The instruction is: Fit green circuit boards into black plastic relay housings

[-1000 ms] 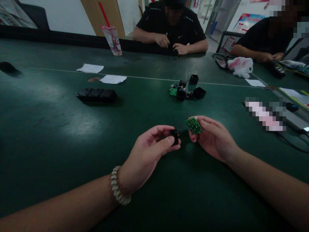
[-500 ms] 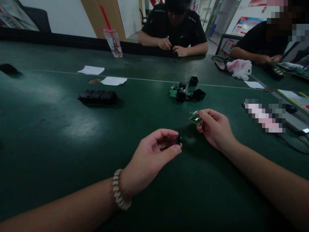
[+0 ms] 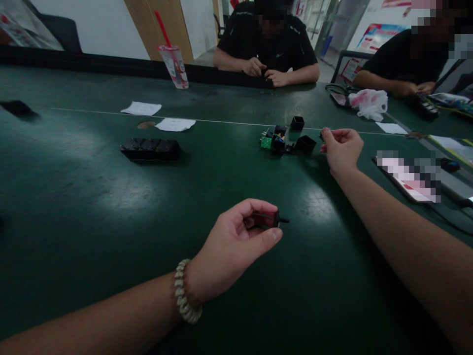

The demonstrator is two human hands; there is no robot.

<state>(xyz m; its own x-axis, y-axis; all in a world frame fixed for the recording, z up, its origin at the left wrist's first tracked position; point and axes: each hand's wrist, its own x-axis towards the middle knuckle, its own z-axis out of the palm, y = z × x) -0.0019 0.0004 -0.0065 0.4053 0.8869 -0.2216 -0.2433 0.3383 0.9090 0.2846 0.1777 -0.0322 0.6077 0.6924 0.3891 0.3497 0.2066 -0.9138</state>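
My left hand point(image 3: 240, 246) is closed, thumb and fingers pinching a small black plastic part point(image 3: 277, 219) with a thin dark prong that points right. My right hand point(image 3: 343, 148) is closed too, raised farther out over the table. Its fingertips grip the small circuit board point(image 3: 321, 138), of which only a dark edge shows now. Just left of it lies an open black box-shaped housing point(image 3: 305, 144). Beside that sits a cluster of black parts point(image 3: 278, 144) with a green circuit board point(image 3: 265, 143), and another black housing point(image 3: 297, 123) stands behind.
A long black block point(image 3: 151, 149) lies at left. Paper slips point(image 3: 176, 124) and a cup with a red straw point(image 3: 175, 69) are farther back. A phone point(image 3: 406, 180) and a plastic bag point(image 3: 369, 103) are at right. Two people sit across the green table point(image 3: 148, 222).
My right hand has moved away from my left, forward and to the right, with the circuit board turned mostly out of sight. My left hand stays nearly in place.
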